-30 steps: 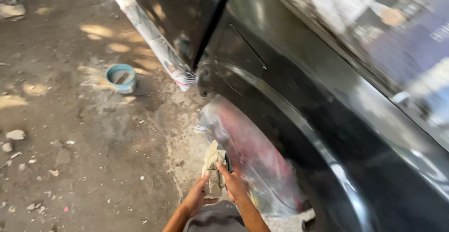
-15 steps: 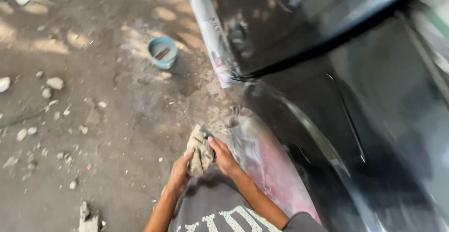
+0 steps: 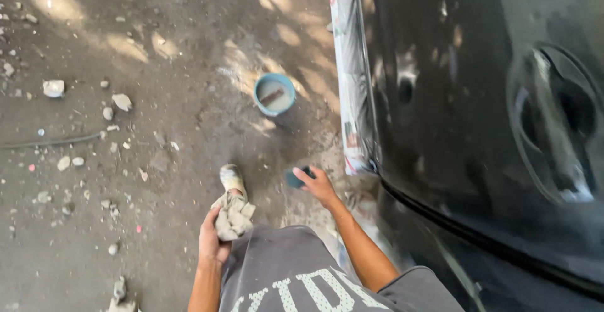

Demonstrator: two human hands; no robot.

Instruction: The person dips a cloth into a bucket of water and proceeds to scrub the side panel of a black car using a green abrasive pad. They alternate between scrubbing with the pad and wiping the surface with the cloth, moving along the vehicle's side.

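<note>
While the two hands were pressed together on the rag at the car's lower panel a moment ago, they are now coming apart. The rag [image 3: 234, 216], a crumpled grey-beige wad, is hanging low over the dirt floor [image 3: 126, 180], closed in the left hand [image 3: 211, 243], just above the person's foot [image 3: 231, 178]. The right hand [image 3: 318, 186] is curling around a small dark block [image 3: 297, 177], holding it near the bottom edge of the black car [image 3: 478, 129] but not touching the paint. A judgement only: rubbing is pausing here, with both hands pulling off the bodywork. Further out, a blue bowl [image 3: 275, 94] of cloudy water is sitting on the floor, well apart from the hands, and paper masking [image 3: 348, 73] is running along the car's edge, with stones scattered to the left.
</note>
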